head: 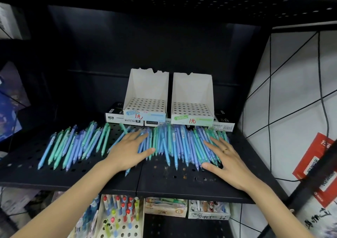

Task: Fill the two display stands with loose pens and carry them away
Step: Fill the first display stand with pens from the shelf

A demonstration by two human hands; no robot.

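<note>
Beyond the left hand (pixel 128 151), the blue-labelled stand (pixel 145 101) reads "COLOR BLOCKING" and "1元". Beyond the right hand (pixel 228 160), the green-labelled stand (pixel 192 102) reads the same.

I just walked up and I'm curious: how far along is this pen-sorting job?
Barely begun. Both display stands show only bare holes, no pens in them. The loose pens lie spread across the shelf; the left hand and right hand rest flat on them. Filling and carrying remain.

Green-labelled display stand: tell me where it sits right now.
In the head view the green-labelled display stand sits right of centre at the back of the black shelf, beside the blue-labelled stand, behind the loose pens.
</note>
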